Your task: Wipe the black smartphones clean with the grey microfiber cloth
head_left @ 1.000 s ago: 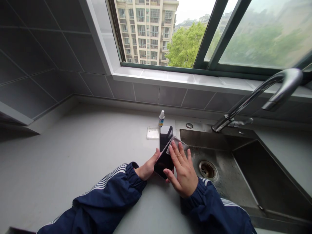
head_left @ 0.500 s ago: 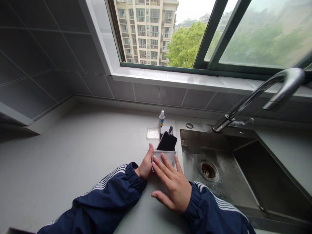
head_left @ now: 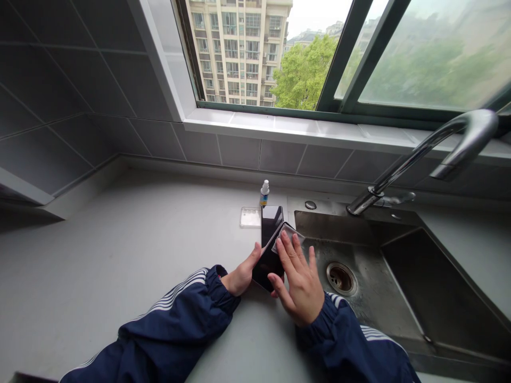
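Observation:
My left hand (head_left: 239, 276) is closed around a black smartphone (head_left: 268, 267), gripping its left edge with the thumb along the side. The phone is tilted, its dark screen facing up. A small grey cloth (head_left: 293, 236) with a zigzag edge covers the phone's upper right part. My right hand (head_left: 297, 284) holds the cloth against the screen under its outstretched fingers, with the thumb over the lower screen. A second phone (head_left: 272, 217) lies just behind the held one on the counter, partly hidden by it.
A clear phone case (head_left: 250, 217) lies left of the second phone. A small white spray bottle (head_left: 264, 192) stands behind them. To the right is a steel sink (head_left: 371, 287) with a curved faucet (head_left: 419, 159). The grey counter (head_left: 139, 239) runs left below a window.
The cloth has moved with my right hand from the phone's lower half to its upper right end, baring the lower screen. The phone has come closer and lower.

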`<state>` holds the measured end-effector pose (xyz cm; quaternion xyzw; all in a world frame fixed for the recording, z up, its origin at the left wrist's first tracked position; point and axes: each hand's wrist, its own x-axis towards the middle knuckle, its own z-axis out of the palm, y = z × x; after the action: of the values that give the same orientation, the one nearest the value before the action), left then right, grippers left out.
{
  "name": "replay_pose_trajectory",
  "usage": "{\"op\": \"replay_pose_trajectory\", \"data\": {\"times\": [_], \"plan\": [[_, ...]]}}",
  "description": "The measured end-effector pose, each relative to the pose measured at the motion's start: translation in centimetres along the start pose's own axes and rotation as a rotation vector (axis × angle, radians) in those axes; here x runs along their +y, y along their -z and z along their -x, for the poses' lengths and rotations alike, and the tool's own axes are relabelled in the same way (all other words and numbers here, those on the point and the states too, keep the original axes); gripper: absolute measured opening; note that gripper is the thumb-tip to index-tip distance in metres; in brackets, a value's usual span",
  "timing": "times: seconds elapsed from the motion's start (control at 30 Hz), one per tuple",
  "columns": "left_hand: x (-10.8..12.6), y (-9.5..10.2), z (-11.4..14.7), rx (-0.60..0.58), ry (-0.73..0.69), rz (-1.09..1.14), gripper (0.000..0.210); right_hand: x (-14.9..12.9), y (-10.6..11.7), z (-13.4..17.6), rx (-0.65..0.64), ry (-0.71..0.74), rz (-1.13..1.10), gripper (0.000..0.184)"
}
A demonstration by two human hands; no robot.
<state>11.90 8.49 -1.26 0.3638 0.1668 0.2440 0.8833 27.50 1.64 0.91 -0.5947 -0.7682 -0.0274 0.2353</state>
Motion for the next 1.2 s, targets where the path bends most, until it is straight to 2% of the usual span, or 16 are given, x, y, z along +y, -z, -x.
{"op": "replay_pose_trajectory", "data": {"times": [0.13,0.37,0.47,0.53,0.67,0.77,0.93,1.2], "plan": [[0.2,-0.2,0.5,0.006,0.071,-0.019,0.070,0.5,0.1,-0.3,0.042,-0.041,-0.020,0.066],[0.1,-0.2,0.4,0.027,0.056,-0.029,0.069,0.5,0.0,-0.3,0.026,-0.028,-0.036,0.068],[0.0,-0.2,0.1,0.069,-0.013,0.028,0.069,0.0,0.0,-0.1,-0.032,0.064,-0.032,0.070],[0.2,-0.3,0.0,0.097,-0.037,0.077,0.076,-0.4,0.1,0.1,-0.074,0.149,-0.036,0.074],[0.9,-0.9,0.0,0.143,-0.044,0.182,0.090,-1.3,0.6,0.2,-0.159,0.305,-0.065,0.078],[1.6,-1.3,0.1,0.168,-0.023,0.280,0.093,-1.8,1.0,0.3,-0.193,0.360,-0.102,0.078],[2.1,-1.4,0.1,0.205,0.060,0.374,0.094,-2.1,1.0,0.4,-0.213,0.391,-0.148,0.079],[1.2,-0.8,0.0,0.116,0.013,0.289,0.091,-1.5,0.7,0.3,-0.201,0.334,-0.067,0.076]]}}
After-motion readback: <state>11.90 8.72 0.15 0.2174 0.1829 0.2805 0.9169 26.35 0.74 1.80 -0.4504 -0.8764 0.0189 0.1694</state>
